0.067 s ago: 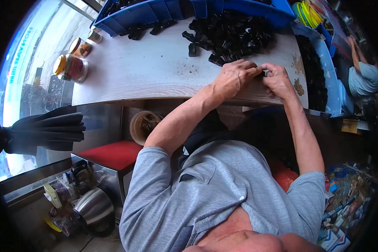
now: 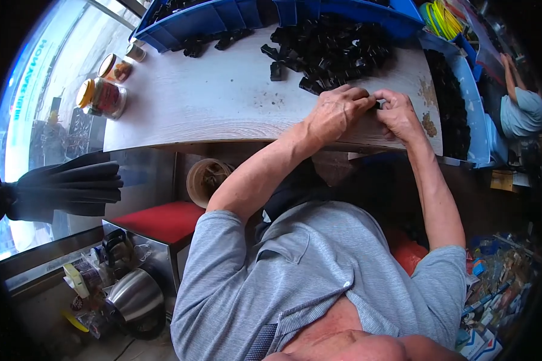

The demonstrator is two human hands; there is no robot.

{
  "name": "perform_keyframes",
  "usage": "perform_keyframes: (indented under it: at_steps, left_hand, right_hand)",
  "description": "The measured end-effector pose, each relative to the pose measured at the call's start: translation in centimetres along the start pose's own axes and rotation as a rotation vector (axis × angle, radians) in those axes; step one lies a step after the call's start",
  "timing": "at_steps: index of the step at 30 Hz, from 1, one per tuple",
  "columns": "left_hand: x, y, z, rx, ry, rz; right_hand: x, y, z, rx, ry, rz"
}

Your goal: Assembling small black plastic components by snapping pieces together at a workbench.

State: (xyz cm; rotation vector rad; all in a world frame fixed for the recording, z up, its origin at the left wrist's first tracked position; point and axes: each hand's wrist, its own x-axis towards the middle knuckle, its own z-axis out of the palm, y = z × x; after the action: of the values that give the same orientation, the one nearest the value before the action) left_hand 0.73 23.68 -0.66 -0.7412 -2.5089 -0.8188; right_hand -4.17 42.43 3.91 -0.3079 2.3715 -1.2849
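Note:
Above the front right part of the white table (image 2: 199,99), my left hand (image 2: 341,111) and my right hand (image 2: 398,117) meet, fingers bent and closed. Between the fingertips a bit of a small black part (image 2: 377,105) shows; the fingers cover most of it, so its exact kind cannot be made out. Just beyond my hands lies a heap of similar black plastic parts (image 2: 337,57), its near edge close to my left knuckles. A single black block (image 2: 276,71) sits at the heap's left side.
Blue bins (image 2: 214,21) line the table's far edge. A light blue crate (image 2: 473,99) of black parts stands at the right. Lidded jars (image 2: 106,98) are at the far left. Below are a bucket (image 2: 199,186) and a red-topped cabinet (image 2: 156,222). Another person (image 2: 522,111) is at far right.

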Motion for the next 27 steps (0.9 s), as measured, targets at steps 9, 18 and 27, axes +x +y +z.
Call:
perform_keyframes:
  at_steps: [9, 18, 27]
  left_hand:
    - [-1.4, 1.6, -0.8, 0.246, -0.048, -0.008]
    - [-3.2, -4.4, -6.5, 0.242, 0.535, -0.230]
    - [-6.1, -17.4, -13.8, 0.716, 0.228, -0.620]
  right_hand:
    - [-0.4, -0.9, 0.2, 0.011, -0.032, -0.002]
    - [-0.8, 0.5, -0.8, 0.157, 0.007, 0.045]
    - [0.5, 3.2, -7.6, 0.531, 0.624, 0.142]
